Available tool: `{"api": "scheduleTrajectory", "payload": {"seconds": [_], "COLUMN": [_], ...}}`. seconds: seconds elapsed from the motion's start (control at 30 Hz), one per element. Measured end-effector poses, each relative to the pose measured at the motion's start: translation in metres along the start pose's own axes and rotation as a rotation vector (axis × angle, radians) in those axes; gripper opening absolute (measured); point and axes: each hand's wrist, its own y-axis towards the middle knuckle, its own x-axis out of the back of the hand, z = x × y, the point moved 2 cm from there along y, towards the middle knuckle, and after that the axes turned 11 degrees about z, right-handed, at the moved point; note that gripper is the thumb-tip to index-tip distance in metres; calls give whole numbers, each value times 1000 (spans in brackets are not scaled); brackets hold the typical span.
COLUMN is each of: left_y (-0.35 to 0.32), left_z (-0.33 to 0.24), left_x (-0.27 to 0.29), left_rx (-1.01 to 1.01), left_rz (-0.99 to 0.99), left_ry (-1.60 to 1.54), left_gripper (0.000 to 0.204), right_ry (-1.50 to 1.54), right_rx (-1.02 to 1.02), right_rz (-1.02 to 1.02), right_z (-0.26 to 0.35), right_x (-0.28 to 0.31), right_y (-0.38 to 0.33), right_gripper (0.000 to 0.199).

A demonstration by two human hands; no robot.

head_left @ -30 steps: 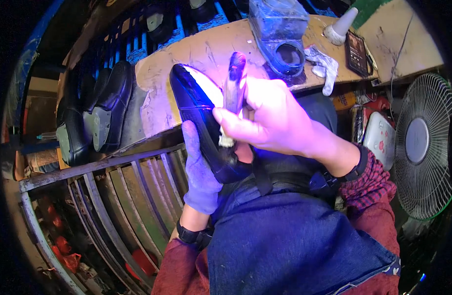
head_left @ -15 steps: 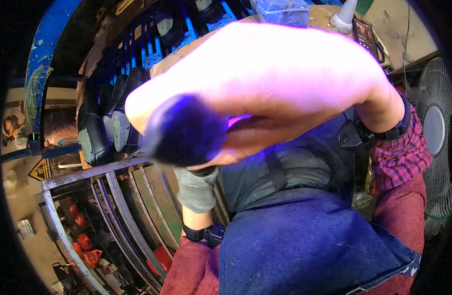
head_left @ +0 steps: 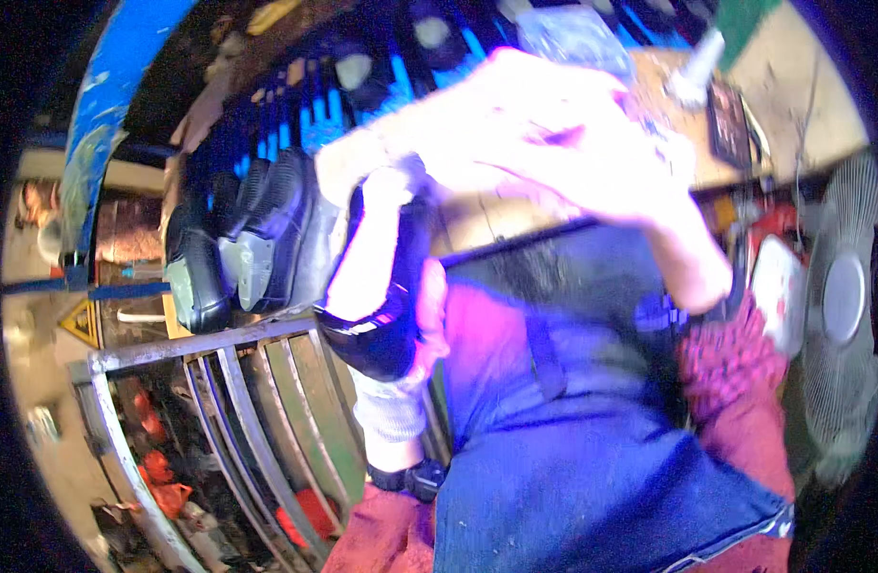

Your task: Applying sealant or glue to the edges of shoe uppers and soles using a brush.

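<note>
Shoe point(head_left: 381, 286) sits on gloved left hand point(head_left: 401, 401), below blurred right hand point(head_left: 553, 143).

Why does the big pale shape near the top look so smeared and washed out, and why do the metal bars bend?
In the head view, the right hand is motion-blurred and overexposed with a purple cast; the gloved left hand holding the dark shoe is softer too; the fisheye lens bows the metal railing and fan, and darkens the rim.

A pale knitted glove covers the left hand point(head_left: 393, 406), with a dark watch at its wrist. The right hand point(head_left: 563, 143) is bare. Red checked sleeves, a blue apron with dark straps.
</note>
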Motion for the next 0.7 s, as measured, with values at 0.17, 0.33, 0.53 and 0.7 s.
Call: {"api": "scheduleTrajectory", "payload": {"seconds": [0.17,0.33,0.53,0.7], "left_y": [36,144,281,381], "left_z": [9,-19,-38,40], "left_x": [40,107,163,187], "left_rx": [63,204,383,420], "left_rz": [-130,200,-170,-290], "left_ry": [-667,-847,820,1205], "left_gripper": [46,34,52,83], "right_ry": [-132,70,74,70], "right_rx": [-328,-218,-250,-271], "right_rz": [-215,-312,-413,-443], "right_z": [-24,-30,-44,-55], "right_x": [21,31,51,60], "right_y": [-58,-77,-85,-82], "right_gripper": [20,16,22,24]}}
